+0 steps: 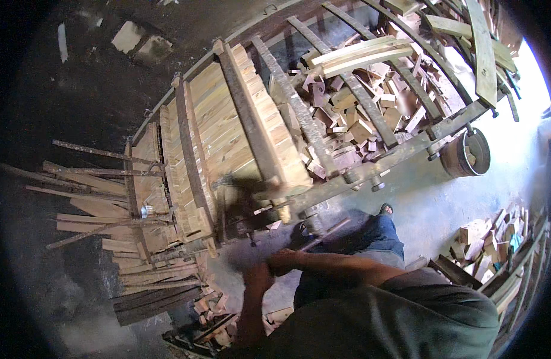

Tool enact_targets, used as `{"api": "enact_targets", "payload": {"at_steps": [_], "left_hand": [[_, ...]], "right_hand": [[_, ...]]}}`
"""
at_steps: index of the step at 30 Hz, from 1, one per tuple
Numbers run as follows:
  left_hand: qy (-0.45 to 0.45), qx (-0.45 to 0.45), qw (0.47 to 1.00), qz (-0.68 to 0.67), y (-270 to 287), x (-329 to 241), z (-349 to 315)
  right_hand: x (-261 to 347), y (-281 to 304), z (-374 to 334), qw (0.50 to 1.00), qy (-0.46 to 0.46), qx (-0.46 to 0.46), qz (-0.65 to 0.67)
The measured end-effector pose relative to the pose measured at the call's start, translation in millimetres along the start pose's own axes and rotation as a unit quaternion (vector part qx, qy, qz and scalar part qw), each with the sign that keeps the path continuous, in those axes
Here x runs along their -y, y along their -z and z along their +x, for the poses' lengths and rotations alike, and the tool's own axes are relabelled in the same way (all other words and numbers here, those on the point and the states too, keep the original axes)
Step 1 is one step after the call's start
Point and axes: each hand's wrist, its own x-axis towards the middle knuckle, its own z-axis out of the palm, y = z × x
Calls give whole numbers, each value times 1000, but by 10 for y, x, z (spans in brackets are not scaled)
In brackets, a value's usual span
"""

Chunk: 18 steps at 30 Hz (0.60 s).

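My right hand [282, 261] is closed around a long straight rod [326, 234], whose pale end sticks out up and to the right. Close beside it, my left hand [259, 277] is also closed, in line with the same rod. Both hands are somewhat blurred, and a grey smear just left of them hides the rod's other end. They are at the near edge of a clamp rack, by its screw ends [311, 216]. Pale wooden strips laid side by side form a panel [218, 128] in the rack, held under rusty metal bars [248, 113].
Wood offcuts [359, 119] are heaped beneath the rack's right-hand bars, with boards [362, 57] across them. A round bucket [467, 154] is on the floor at right. More scraps [482, 242] are piled at lower right. Long strips [87, 173] jut out at far left.
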Motion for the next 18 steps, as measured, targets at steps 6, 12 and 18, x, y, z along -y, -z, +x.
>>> {"api": "enact_targets", "payload": {"at_steps": [6, 12, 18], "left_hand": [[53, -75, 995, 48, 832, -1052, -830], [-113, -323, 916, -210, 546, -570, -869], [-428, -403, 747, -311, 414, -378, -379]], "right_hand": [[101, 105, -664, 998, 28, -56, 22], [70, 107, -586, 996, 23, -67, 56], [172, -1, -766, 978, -135, -152, 51]]}}
